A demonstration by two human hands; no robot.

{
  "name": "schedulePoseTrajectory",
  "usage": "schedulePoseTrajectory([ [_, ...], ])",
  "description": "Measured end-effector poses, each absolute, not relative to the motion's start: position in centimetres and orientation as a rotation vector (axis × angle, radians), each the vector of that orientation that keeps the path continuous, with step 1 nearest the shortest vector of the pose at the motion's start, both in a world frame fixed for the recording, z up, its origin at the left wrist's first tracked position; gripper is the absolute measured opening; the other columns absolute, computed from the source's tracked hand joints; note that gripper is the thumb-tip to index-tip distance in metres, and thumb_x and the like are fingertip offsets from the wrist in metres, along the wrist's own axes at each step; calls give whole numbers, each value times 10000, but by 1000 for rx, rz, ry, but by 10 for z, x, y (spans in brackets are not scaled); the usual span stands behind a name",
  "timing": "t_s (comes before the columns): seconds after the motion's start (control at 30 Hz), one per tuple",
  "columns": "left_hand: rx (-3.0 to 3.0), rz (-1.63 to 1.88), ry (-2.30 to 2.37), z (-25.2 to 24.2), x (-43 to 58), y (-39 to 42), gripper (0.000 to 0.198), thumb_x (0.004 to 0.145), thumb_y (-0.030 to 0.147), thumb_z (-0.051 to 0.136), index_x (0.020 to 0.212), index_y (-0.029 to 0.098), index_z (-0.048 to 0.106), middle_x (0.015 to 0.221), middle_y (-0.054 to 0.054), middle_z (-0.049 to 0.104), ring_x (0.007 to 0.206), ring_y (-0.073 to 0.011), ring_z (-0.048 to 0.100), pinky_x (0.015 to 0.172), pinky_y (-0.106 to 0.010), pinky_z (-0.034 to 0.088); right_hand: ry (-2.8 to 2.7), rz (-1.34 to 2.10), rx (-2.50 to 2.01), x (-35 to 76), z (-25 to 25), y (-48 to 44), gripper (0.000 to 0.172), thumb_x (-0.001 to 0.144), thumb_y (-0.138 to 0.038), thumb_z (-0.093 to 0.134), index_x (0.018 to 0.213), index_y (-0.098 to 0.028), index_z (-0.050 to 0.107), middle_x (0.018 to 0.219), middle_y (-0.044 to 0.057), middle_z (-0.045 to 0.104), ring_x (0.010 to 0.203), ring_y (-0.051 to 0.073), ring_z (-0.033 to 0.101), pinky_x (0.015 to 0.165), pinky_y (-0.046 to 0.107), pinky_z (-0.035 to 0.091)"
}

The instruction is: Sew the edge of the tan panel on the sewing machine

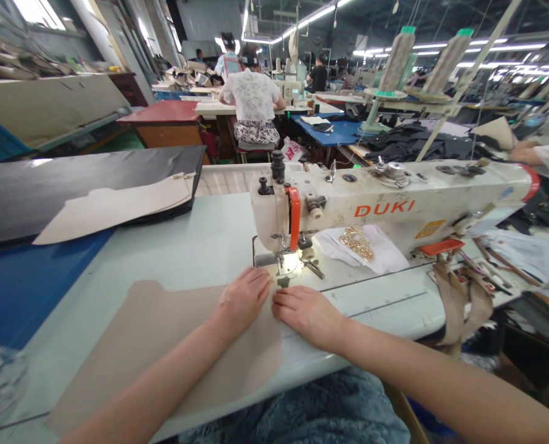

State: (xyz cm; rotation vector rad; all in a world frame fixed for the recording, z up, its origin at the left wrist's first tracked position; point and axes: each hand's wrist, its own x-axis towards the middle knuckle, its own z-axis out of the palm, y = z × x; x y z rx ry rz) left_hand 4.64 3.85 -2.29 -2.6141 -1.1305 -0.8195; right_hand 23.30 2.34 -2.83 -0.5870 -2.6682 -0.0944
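Observation:
A flat beige piece (163, 333) lies on the pale machine table, its upper right corner close to the needle area of the white sewing machine (334, 203). My left hand (244, 296) rests on that piece near its top edge, fingers together and pointing at the presser foot (284, 259). Close beside it on the right, my right hand (306, 313) has its fingers bent together at the piece's right edge. Both hands sit just in front of the lit needle plate. What lies under the fingertips is hidden.
Beige cut pieces (117, 206) lie on a black sheet (15, 191) at left. A white cloth (387, 250) with gold-coloured parts (357, 242) rests beneath the machine arm. Brown straps (475, 308) hang at right. A seated person (254, 98) works ahead; another person's arm reaches in at right.

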Motion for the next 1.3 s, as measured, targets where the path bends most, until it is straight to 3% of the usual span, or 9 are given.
schedulePoseTrajectory([
  [1.3,-2660,-790,-1260,-27,49,39,277,950,191,360,785,157,580,802,-50,622,784,-181,556,746,-329,511,-2627,-120,-674,227,-28,38,181,932,-181,458,878,-126,622,914,75,639,913,194,536,883,322,432],
])
